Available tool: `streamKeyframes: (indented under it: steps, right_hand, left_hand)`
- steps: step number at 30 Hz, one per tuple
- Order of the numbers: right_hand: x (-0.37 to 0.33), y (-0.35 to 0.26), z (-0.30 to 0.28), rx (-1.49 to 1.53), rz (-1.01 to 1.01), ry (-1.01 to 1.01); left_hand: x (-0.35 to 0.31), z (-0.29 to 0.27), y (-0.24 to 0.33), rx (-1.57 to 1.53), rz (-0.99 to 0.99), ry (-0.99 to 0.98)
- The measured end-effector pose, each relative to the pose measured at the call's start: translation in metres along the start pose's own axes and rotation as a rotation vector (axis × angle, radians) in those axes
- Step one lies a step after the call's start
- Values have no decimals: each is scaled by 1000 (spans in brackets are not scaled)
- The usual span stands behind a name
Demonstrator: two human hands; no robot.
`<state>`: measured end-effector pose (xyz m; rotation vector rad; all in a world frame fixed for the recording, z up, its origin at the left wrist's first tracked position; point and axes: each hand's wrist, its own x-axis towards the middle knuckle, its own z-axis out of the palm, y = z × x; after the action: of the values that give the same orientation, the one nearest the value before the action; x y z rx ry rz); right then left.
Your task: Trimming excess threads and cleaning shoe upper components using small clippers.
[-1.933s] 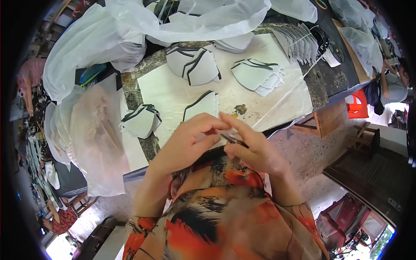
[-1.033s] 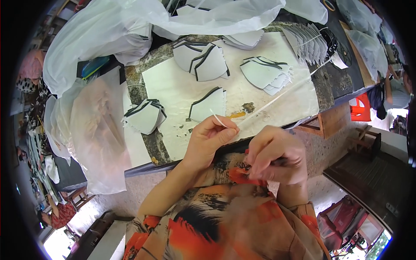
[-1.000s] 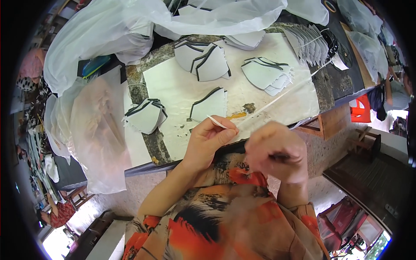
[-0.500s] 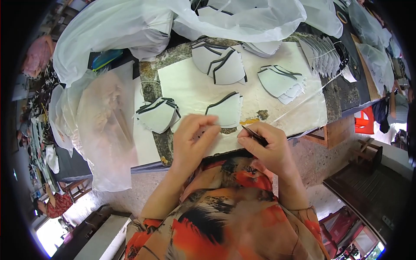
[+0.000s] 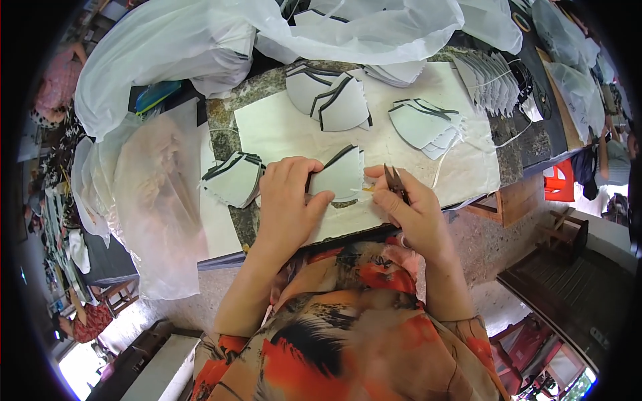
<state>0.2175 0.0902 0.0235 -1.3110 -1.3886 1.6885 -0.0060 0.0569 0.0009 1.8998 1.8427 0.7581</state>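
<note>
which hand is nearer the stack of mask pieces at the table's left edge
Left. The left hand sits just right of the stack of mask pieces; the right hand, holding snips, is farther right.

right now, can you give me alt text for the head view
A person's left hand presses a white curved fabric piece with a dark edge onto a pale sheet on the table, while the right hand holds small dark thread snips beside it. Stacks of similar pieces lie around.

The speckled stone surface [image 5: 221, 130] carries a pale sheet of paper [image 5: 281, 127] with stacks of grey, dark-edged cut pieces: one stack at its left edge [image 5: 234, 179], one at the top [image 5: 331, 100], another to the right [image 5: 422, 123]. Clear plastic bags [image 5: 221, 40] crowd the far side.
</note>
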Motion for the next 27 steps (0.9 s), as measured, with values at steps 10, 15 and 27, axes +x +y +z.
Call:
streamKeyframes:
  steps: [10, 15, 27]
  right_hand:
    - [12, 4, 1, 361, 141, -10]
    - [23, 0, -11, 375, 194, -25]
    - [26, 16, 9, 573, 172, -66]
  left_hand:
    - [0, 0, 0, -133, -22, -18]
    - [-5, 3, -10, -182, 62, -1]
    - [-12, 2, -9, -441, 111, 86]
